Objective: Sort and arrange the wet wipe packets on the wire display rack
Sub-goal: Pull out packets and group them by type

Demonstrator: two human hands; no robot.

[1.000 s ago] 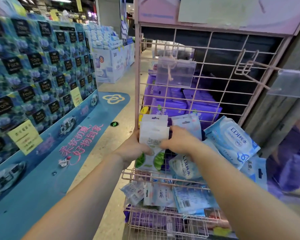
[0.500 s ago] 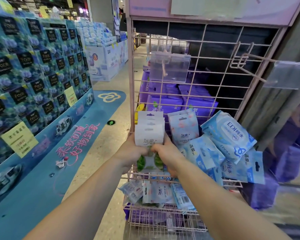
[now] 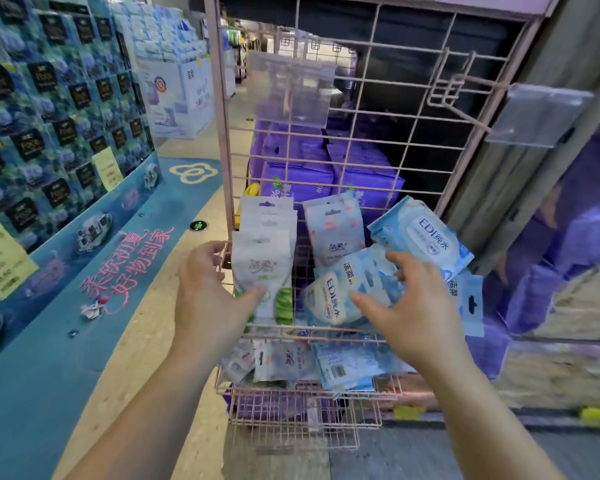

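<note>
White-and-green wet wipe packets stand stacked at nine o'clock in the pink wire rack, left hand pinching them upright; right hand, fingers spread, reaches for jumbled blue packets.

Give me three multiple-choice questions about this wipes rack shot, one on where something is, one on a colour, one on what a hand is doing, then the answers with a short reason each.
1. Where does the white and green packet stack stand on the wire rack?
A. at the left end of the row
B. at the right end
C. in the bottom basket

2. What colour are the big packs behind the rack's grid?
A. yellow
B. purple
C. red

3. What is the right hand doing?
A. gripping the white and green packet stack
B. hanging at the person's side
C. reaching with spread fingers over the blue EDI packet

Answers: 1 A, it stands by the rack's left post, with the left hand on it. 2 B, purple shows through the wires. 3 C, its fingers are straight and spread above that packet, gripping nothing.
</note>
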